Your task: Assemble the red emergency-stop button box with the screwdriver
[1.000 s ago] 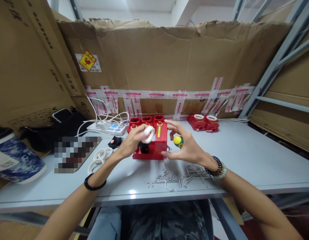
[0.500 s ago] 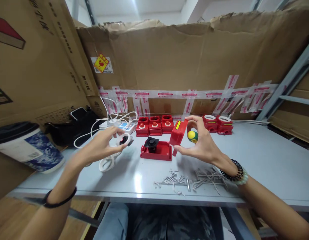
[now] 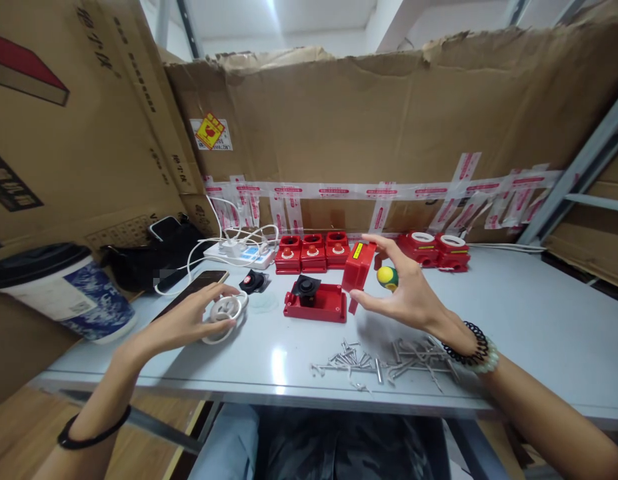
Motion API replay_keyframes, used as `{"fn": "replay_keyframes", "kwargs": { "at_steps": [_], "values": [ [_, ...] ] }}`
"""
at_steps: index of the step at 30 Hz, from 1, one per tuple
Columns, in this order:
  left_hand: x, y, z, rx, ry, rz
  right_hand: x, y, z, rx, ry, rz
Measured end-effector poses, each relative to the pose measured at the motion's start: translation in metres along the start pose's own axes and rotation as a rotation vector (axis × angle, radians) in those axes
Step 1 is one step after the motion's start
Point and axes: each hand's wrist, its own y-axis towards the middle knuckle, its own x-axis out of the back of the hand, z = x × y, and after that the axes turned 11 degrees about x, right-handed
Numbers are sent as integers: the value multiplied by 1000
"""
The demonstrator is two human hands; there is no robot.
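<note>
My left hand [image 3: 199, 317] is closed, thumb and fingers around the edge of a white ring [image 3: 242, 303] low over the table, with more white round pieces under it. My right hand [image 3: 403, 287] grips a red box-shaped housing [image 3: 357, 267] with a yellow label, tilted between thumb and fingers. Inside that hand's curve shows a yellow-and-green rounded handle end [image 3: 387, 277]; I cannot tell if it is held. A red base [image 3: 329, 308] with a black part [image 3: 307, 289] on it lies between my hands. Behind my left hand sits a black round piece [image 3: 253, 281].
Loose screws [image 3: 353, 358] lie near the front edge. Red units with red buttons [image 3: 313, 251] and red housings with white rings [image 3: 451, 252] stand at the back. A phone [image 3: 196, 285], a power strip [image 3: 243, 253] with white cables and a cup [image 3: 83, 293] are at left.
My left hand has moved left and down with the white ring, away from the black round piece, which now shows fully. The phone has come into view. My right hand still holds the red housing.
</note>
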Motion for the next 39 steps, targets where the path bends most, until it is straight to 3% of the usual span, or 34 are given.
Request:
{"fn": "replay_keyframes", "kwargs": {
  "at_steps": [5,9,14,17,20,23,26,35,39],
  "values": [
    [-9,4,-7,-29,21,-75,-3,0,0,-8,11,11],
    [-17,6,-11,-57,73,-51,-5,-1,-1,14,2,18],
    [-14,2,-19,-68,38,-81,-5,-3,-1,-14,31,17],
    [-8,3,-46,-144,-43,-124,-6,-3,-3,-27,73,-14],
    [-4,13,-85,-273,-157,-172,-9,-2,-5,-5,118,-91],
    [-1,30,-120,-428,-203,-136,-12,2,-5,-9,160,-154],
    [-1,45,-135,-471,-213,-94,-14,5,-5,3,162,-160],
    [-21,71,-110,-375,-60,-34,-4,1,-13,-55,88,-179],
    [-7,72,-101,-336,-186,-94,-4,0,-13,-53,95,-173]
  ]
}}
